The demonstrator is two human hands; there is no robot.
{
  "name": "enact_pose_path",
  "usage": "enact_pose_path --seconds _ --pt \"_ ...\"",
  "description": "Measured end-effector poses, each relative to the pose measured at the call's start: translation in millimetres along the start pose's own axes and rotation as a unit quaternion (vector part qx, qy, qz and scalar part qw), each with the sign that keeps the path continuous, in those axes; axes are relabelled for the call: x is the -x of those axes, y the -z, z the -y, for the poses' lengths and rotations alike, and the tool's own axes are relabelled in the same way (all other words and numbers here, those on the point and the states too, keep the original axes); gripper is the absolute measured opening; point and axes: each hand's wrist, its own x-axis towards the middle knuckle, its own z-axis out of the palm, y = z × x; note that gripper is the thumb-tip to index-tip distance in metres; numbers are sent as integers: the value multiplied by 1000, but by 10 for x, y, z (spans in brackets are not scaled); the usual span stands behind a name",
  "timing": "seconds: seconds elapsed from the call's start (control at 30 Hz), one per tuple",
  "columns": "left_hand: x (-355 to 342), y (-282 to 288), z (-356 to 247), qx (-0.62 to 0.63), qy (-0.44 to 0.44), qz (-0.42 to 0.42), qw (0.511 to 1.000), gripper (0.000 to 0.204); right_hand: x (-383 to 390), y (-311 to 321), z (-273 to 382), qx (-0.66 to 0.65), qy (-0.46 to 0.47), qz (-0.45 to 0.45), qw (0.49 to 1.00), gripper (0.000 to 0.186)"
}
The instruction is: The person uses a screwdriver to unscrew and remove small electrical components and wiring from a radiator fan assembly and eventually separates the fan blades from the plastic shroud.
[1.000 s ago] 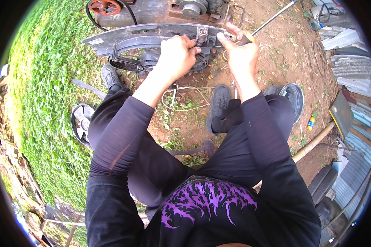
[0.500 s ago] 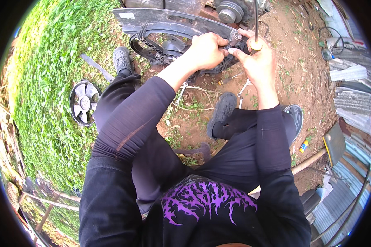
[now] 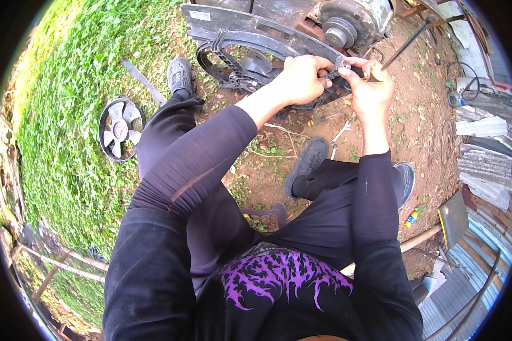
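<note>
Black shroud (image 3: 242, 25) wants steady bracing imo, left hand (image 3: 302, 79) curled there (hold unclear), right hand (image 3: 374, 94) closed round screwdriver (image 3: 407, 45).

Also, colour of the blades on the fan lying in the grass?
Fan blades: pale grey. Best seen in the head view, the only one.

The right hand (image 3: 374, 95) holds a long screwdriver (image 3: 405, 46).

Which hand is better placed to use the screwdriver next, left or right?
Right, probably. The right hand holds the screwdriver, while the left hand is at the black plastic frame, with no tool visible in it.
</note>
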Motion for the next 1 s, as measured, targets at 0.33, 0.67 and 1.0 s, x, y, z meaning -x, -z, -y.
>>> enact_pose_path --seconds 0.33,0.67,1.0 --pt "-14 31 -10 -18 -2 19 1000 45 9 72 58 31 -32 25 999 42" --pt "-3 59 -42 -10 23 28 999 50 -28 113 18 -12 -50 37 998 41" --pt "-3 0 -43 -10 15 -6 1000 52 -44 233 50 24 -38 97 994 42"
